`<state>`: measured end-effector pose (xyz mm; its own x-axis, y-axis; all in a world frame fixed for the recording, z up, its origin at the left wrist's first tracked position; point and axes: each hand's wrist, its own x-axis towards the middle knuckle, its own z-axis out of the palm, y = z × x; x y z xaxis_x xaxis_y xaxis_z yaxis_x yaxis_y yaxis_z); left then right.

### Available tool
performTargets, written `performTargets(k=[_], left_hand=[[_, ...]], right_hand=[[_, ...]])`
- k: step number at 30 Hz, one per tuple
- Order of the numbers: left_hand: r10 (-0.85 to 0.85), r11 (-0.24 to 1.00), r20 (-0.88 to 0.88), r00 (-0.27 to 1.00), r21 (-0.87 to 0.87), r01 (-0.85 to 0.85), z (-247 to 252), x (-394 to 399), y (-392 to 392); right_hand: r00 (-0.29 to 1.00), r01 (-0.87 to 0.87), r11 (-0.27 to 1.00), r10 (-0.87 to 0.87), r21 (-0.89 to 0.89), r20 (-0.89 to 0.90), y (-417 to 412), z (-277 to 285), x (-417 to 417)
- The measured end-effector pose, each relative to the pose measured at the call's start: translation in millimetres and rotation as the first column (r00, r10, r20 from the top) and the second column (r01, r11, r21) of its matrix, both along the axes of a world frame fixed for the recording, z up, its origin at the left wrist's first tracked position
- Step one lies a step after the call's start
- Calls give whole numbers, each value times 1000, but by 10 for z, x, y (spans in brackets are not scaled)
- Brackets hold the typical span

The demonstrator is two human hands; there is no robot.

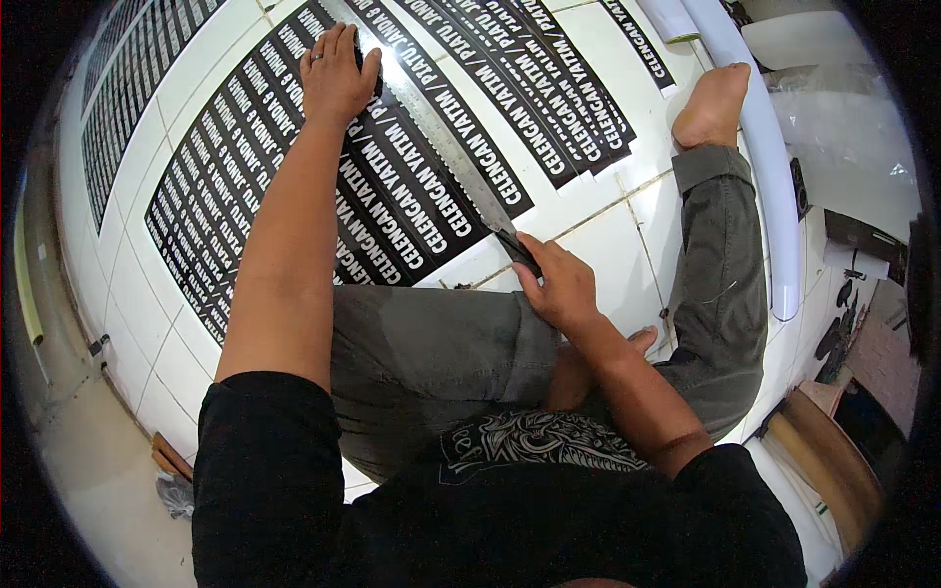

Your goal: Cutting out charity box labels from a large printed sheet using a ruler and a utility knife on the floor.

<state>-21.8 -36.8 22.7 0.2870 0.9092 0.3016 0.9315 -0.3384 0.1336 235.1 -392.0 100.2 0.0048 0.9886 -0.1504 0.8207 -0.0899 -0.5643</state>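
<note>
A long steel ruler (448, 147) lies slantwise across a large black printed sheet (257, 140) with rows of white lettering. My left hand (334, 77) rests flat on the sheet against the ruler's far part, thumb apart from the fingers, a ring on one finger. The hand hides what is directly beneath it. Near the ruler's close end, my right hand (562, 283) grips a black-handled cutter knife (519, 253). Its tip is at the ruler's end by the sheet's near edge; the blade is too small to make out clearly. A printed strip (507, 187) shows on the ruler's right side.
Several cut strips (566, 125) lie overlapped to the right, and another strip (643, 44) lies farther off. More printed sheets (121, 117) spread at the left on the white tiled floor (132, 294). A long white roll (772, 191) runs beside my bare foot (713, 106).
</note>
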Motion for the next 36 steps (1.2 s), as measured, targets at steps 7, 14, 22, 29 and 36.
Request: performTargets(k=[7, 14, 22, 29, 36], left_hand=[[-7, 1000, 5, 1000, 7, 7, -5, 0, 12], [-20, 999, -20, 1000, 41, 21, 14, -24, -4], [-13, 998, 15, 1000, -59, 14, 133, 46, -81], [5, 993, -9, 1000, -114, -6, 208, 52, -81], [2, 996, 1, 1000, -93, -2, 187, 49, -85]], right_hand=[[1000, -2, 1000, 2, -12, 7, 14, 9, -6], [999, -1, 999, 2, 48, -32, 18, 9, -12], [999, 23, 999, -23, 31, -31, -28, -21, -5], [999, 31, 999, -32, -14, -23, 10, 9, -20], [998, 44, 999, -45, -22, -51, 21, 47, -41]])
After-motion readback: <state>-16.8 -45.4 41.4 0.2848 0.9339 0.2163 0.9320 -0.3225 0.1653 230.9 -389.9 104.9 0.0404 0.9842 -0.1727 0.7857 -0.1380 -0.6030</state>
